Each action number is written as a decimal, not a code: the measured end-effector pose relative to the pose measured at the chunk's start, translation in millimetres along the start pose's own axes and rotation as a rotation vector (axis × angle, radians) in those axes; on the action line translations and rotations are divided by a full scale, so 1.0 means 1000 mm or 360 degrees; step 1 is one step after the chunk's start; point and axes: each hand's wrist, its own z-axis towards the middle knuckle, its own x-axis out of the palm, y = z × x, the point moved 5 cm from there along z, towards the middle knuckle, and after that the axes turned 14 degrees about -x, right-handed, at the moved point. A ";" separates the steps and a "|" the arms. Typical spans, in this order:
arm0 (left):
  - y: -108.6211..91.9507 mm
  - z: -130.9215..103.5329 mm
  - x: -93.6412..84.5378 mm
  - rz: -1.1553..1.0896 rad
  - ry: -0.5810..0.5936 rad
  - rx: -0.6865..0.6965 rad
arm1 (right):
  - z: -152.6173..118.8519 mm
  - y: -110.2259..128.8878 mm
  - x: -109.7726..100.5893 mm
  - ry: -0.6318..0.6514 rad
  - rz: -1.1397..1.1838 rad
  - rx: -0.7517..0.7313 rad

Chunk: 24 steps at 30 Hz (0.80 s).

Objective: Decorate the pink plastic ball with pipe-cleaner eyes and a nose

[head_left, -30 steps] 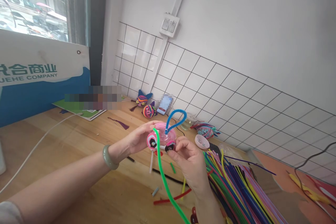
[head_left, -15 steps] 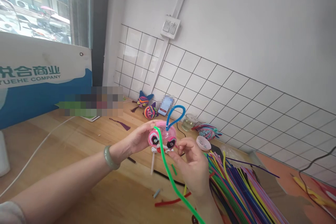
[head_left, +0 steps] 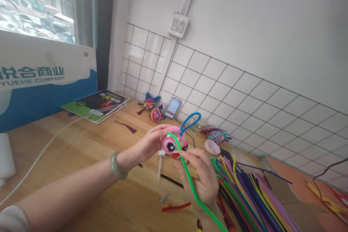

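Observation:
My left hand (head_left: 148, 143) grips a round pink pipe-cleaner figure (head_left: 174, 129) by its left side. The figure has black-and-white eyes ringed in pink, a red mouth and a blue pipe-cleaner loop (head_left: 197, 114) standing up from its top. A long green pipe cleaner (head_left: 191, 185) runs from near my left fingertips, across the figure's front, down to the bottom edge. My right hand (head_left: 202, 177) has its thumb and fingers closed round this green strand, just below the figure. Those fingers partly hide the figure's right eye.
A bundle of coloured pipe cleaners (head_left: 252, 195) lies at the right. Behind the figure are a pink dish (head_left: 212, 147), a glass jar (head_left: 197, 127), a phone (head_left: 173, 108) and finished yarn figures (head_left: 157, 114). Booklets (head_left: 95, 105) lie back left. A red piece (head_left: 176, 207) lies nearby.
My right hand has moved from the figure's right side onto the green pipe cleaner. The figure has turned, so its right eye is now mostly covered. The blue loop leans further right.

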 end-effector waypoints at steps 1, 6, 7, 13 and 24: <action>0.000 0.000 0.001 -0.0003 -0.0006 0.0003 | 0.000 0.000 -0.001 -0.0007 -0.0035 0.0001; 0.000 -0.001 0.002 -0.0027 -0.0023 0.0006 | 0.001 -0.001 -0.006 -0.0034 -0.0195 0.0002; 0.001 -0.001 0.002 -0.0034 -0.0013 0.0001 | 0.001 -0.002 -0.006 -0.0030 -0.0214 -0.0015; 0.001 -0.002 0.005 -0.0080 -0.0004 -0.0018 | -0.001 -0.004 -0.005 0.0038 -0.0397 -0.0207; 0.003 -0.007 0.009 -0.0124 -0.0023 -0.0040 | -0.004 0.004 -0.006 0.0167 -0.0404 -0.0365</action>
